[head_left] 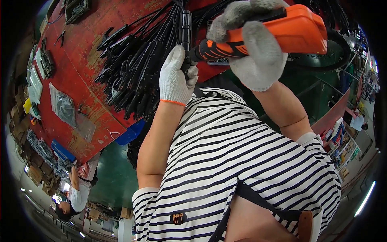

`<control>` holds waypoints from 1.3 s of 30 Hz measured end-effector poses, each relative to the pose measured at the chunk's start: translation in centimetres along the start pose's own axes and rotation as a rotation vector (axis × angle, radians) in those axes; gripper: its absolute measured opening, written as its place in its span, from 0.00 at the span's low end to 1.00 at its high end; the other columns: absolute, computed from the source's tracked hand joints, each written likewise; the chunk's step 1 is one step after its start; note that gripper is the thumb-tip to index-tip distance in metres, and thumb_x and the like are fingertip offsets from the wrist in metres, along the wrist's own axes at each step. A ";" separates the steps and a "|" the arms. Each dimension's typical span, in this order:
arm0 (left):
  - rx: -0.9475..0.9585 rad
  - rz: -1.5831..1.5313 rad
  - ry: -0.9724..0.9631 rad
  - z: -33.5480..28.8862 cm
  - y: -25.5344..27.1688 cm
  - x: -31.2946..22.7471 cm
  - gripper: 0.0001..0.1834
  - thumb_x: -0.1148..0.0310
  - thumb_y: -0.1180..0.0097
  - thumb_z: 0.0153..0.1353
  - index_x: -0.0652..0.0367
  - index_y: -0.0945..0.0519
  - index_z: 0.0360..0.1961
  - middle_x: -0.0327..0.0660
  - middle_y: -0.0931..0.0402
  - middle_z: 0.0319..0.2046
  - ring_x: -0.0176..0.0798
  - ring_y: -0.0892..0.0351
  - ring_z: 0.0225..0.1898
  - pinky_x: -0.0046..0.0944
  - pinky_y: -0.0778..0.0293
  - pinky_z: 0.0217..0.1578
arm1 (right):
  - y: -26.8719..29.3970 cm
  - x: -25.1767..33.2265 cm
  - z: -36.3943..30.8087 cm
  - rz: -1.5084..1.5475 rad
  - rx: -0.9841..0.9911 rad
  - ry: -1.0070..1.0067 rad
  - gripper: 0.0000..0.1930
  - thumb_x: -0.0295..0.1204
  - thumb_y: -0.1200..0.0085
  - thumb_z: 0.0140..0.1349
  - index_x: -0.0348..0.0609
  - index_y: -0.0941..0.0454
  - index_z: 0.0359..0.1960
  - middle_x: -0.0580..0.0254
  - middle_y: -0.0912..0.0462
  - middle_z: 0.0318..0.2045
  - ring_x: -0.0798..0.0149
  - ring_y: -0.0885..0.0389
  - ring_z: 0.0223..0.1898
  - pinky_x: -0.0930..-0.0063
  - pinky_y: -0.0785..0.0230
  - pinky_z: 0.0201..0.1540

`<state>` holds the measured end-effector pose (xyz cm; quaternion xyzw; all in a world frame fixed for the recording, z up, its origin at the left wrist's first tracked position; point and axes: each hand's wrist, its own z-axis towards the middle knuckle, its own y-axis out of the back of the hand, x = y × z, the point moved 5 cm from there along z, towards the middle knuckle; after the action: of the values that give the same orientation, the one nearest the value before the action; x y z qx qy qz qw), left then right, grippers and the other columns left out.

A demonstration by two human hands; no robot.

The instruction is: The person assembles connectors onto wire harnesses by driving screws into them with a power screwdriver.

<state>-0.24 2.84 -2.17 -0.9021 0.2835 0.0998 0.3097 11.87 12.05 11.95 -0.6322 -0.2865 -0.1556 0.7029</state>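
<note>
My left hand (176,78), in a white knit glove with an orange cuff edge, is closed around a black cylindrical connector (186,29), held upright in the view with a cable at its far end. My right hand (260,56), gloved and greyed at the fingers, wraps around an orange and black handheld power tool (298,30). The tool's dark nose points left and meets the black piece near my left thumb; the exact contact is hidden. Beside my left hand a thick bundle of black cables with connectors (133,72) spreads over the worn red table (82,48).
Pliers (61,37), clear plastic bags (62,105) and a tray of small parts (76,10) lie on the table's left part. A blue bin (131,132) hangs at its near edge. Another person (75,197) works at the lower left. Shelving (346,149) stands right.
</note>
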 end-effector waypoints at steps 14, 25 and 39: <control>-0.060 -0.016 -0.004 -0.3 1.2 -0.2 0.14 0.53 0.43 0.77 0.51 0.23 0.49 0.37 0.27 0.28 0.28 0.32 0.19 0.28 0.42 0.16 | 1.5 -1.5 1.8 -0.157 0.538 0.302 0.18 0.20 0.42 0.70 0.50 0.29 0.58 0.52 0.16 0.45 0.59 0.15 0.40 0.61 0.20 0.45; -0.230 1.637 -0.758 -0.9 10.1 -17.7 0.26 0.51 0.36 0.68 0.55 0.17 0.60 0.51 0.11 0.40 0.51 0.10 0.40 0.44 0.18 0.42 | 0.5 1.7 4.1 -0.156 0.489 0.139 0.21 0.34 0.43 0.73 0.56 0.29 0.66 0.55 0.18 0.57 0.56 0.17 0.50 0.56 0.23 0.53; -0.365 2.012 -1.226 18.7 10.9 -33.4 0.21 0.56 0.32 0.61 0.51 0.14 0.54 0.50 0.16 0.52 0.58 0.18 0.55 0.54 0.23 0.57 | 8.0 -1.4 2.4 -0.512 -0.225 0.054 0.20 0.33 0.41 0.70 0.52 0.27 0.62 0.59 0.18 0.51 0.57 0.16 0.44 0.53 0.24 0.51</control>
<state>-33.96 22.34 -10.44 -0.1077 0.6499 0.7511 0.0435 14.89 15.44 4.82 -0.6090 -0.3989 -0.3756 0.5735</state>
